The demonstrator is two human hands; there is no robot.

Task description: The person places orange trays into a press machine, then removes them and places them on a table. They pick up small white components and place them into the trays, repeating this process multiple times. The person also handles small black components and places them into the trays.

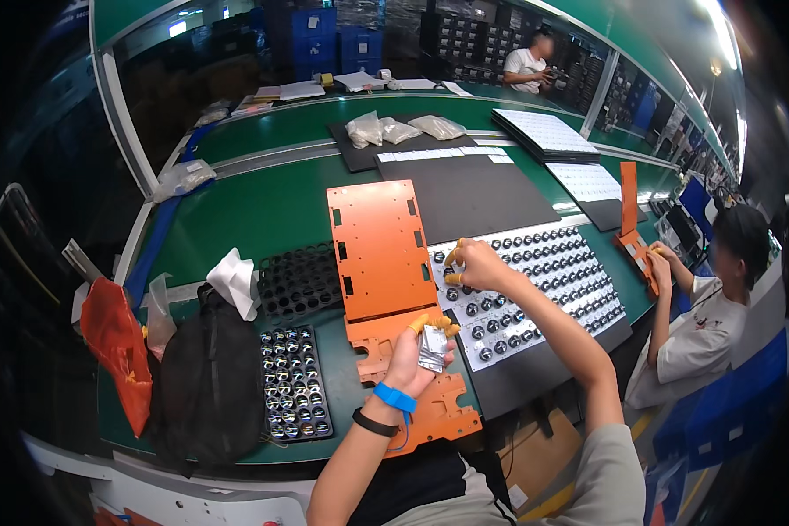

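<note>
while the left hand (407, 358) is cupping a small stack of flat silver metal plates (431, 348), it's hovering over the lower part of a long orange panel with cut-outs (377, 245). left of that, a black rectangular tray of glossy round parts (321, 379) is sitting on the green bench. right hand (482, 266) is curling, thumb and index narrowly apart, over the far-left corner of a white sheet with rows of black round parts (465, 326); can't tell if it's gripping one. farther, clear plastic bags (399, 131) are lying on black board.
</note>
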